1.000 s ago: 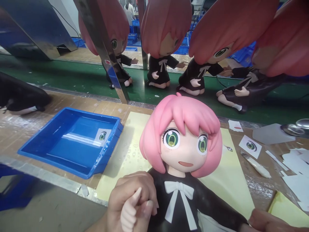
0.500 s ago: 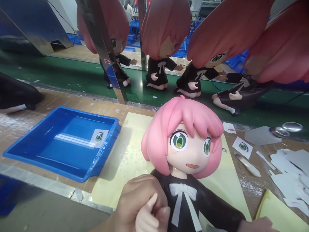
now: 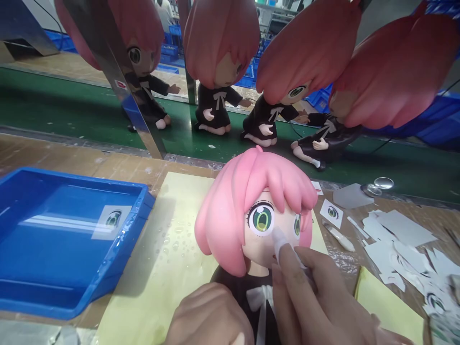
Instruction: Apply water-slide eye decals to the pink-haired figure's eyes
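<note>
A doll with pink hair, green eyes and a black dress stands on a pale yellow mat in front of me. My left hand is closed around the doll's arm at its left side. My right hand is pinched on a thin white-tipped tool, whose tip touches the doll's face just below and between its eyes. My right hand covers the doll's mouth and part of its white bow.
A blue tray holding water and an eye decal lies at the left. Several finished dolls stand on the green conveyor behind. Cut paper scraps and eye decals litter the table's right side, beside a slanted metal post.
My right hand has come up from the lower right with the tool and set its tip on the doll's face. The view has shifted right and the doll has turned slightly.
</note>
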`<state>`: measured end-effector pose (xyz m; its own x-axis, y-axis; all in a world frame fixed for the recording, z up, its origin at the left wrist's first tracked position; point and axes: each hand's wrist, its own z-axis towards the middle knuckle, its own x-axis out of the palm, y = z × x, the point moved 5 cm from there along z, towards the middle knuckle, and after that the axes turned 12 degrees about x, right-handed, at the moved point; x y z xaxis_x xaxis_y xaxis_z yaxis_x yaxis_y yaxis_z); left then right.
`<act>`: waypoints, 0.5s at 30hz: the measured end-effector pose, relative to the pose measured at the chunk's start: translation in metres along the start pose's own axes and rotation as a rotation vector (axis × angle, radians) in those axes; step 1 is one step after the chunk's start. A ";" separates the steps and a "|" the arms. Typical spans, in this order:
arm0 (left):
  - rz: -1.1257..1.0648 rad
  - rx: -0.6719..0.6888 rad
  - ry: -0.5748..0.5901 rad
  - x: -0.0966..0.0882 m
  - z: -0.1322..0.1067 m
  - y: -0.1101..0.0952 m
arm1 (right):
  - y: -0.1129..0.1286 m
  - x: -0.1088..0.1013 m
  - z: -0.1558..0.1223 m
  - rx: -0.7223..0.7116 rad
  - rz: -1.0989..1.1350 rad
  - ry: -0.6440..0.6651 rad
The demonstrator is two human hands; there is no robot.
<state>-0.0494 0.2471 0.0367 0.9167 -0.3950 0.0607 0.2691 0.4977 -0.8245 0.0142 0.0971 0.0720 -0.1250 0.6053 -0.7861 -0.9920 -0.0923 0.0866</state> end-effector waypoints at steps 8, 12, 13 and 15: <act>-0.125 -0.075 0.155 0.011 0.038 0.068 | -0.001 -0.001 0.002 0.095 -0.001 0.065; -0.161 -0.100 0.248 0.027 0.044 0.076 | -0.013 -0.001 -0.004 0.196 0.042 0.044; -0.165 -0.087 0.249 0.029 0.043 0.077 | -0.013 -0.002 -0.006 0.217 0.068 0.039; -0.160 -0.043 0.229 0.028 0.039 0.078 | -0.014 -0.004 -0.009 0.296 0.114 0.023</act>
<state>0.0087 0.3055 -0.0040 0.7717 -0.6324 0.0672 0.3875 0.3838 -0.8382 0.0291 0.0890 0.0688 -0.2389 0.5861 -0.7742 -0.9347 0.0772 0.3469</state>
